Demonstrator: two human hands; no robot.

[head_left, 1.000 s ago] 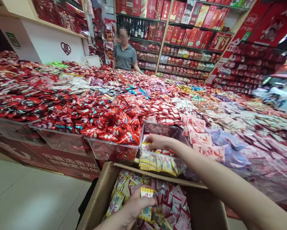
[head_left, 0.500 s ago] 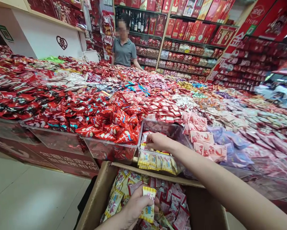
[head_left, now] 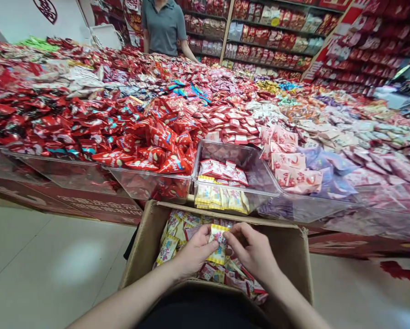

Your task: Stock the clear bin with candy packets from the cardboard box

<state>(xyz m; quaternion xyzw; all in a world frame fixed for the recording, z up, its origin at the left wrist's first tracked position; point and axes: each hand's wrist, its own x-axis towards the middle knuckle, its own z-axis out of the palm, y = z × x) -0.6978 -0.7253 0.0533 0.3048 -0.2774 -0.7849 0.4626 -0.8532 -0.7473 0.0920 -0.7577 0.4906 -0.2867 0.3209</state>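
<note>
Above an open cardboard box (head_left: 136,256), my left hand (head_left: 197,253) grips a yellow-and-white candy packet (head_left: 217,244) between thumb and fingers. My right hand (head_left: 254,251) pinches the packet's right side with thumb and forefinger. Loose candy packets (head_left: 168,249) in yellow and pink wrappers fill part of the box below. Just beyond it stands a clear plastic bin (head_left: 264,176). Yellow packets (head_left: 221,197) line the front of that bin, with red-and-white packets (head_left: 221,170) behind them.
Red candy bags (head_left: 163,137) heap over the bin to the left. Pink packets (head_left: 292,167) and purple bags (head_left: 328,169) pile up to the right. A person in a grey shirt (head_left: 165,27) stands behind the wide candy display. Tiled floor (head_left: 54,256) lies left of the box.
My right hand has come back from the clear bin to the packet in my left hand. The view has tilted down, and red-and-white packets now show in the bin.
</note>
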